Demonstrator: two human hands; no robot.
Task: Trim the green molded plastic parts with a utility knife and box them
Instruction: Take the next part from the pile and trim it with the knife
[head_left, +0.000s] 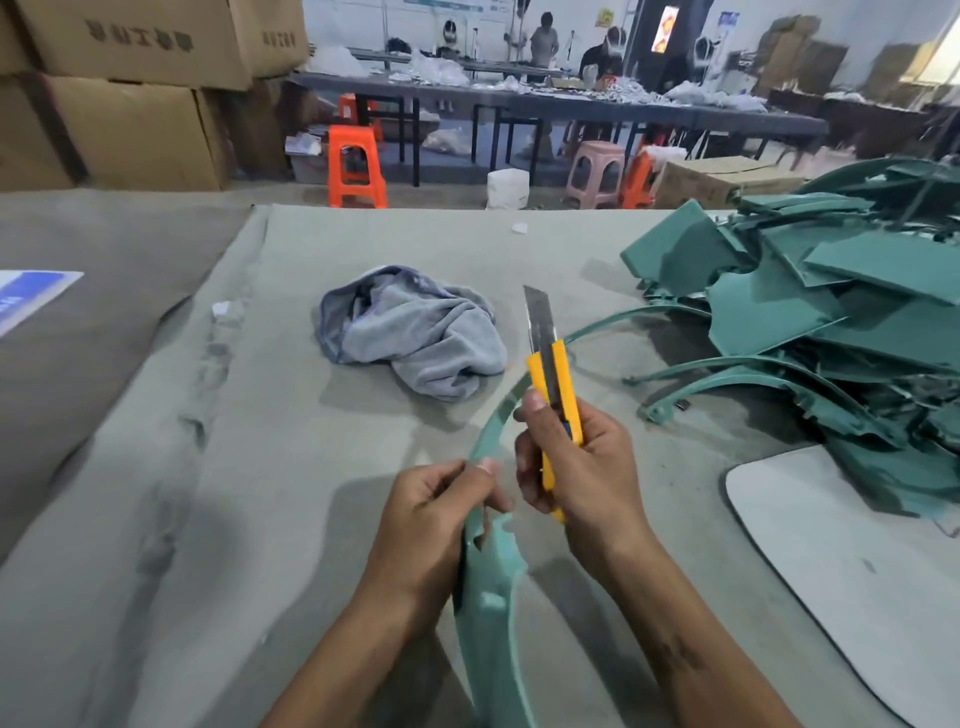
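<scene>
Head view, only one. Left hand (439, 512) pinching curved green part (491, 597) — thumb on top of the thin rim, fingers curled under, approx mid-length of the arc. Part running from bottom centre of frame up past both hands, then bending right toward the heap; lower end broader, w/ notched tab just below the left thumb. Right hand (582, 467) wrapped round yellow utility knife (556, 395), fingers curled on the handle, thumb up along its left side. Blade (537, 322) extended, pointing up and away, clear of the part's rim — not touching it as far as visible. Hands close together, not touching.

Heap of green parts (831, 322) at right: flat panels stacked over thin arcs, reaching to frame edge. Grey rag (415, 338) crumpled beyond the hands, centre of grey table cover (208, 467). White rounded board (841, 561) at lower right, partly under the heap. Blue-white sheet (31, 296) at far left edge.

Background: cardboard boxes (130, 88) stacked top left, orange stools (356, 166), pink stool (595, 171), long dark table (519, 98) w/ white clutter, people standing behind it.
</scene>
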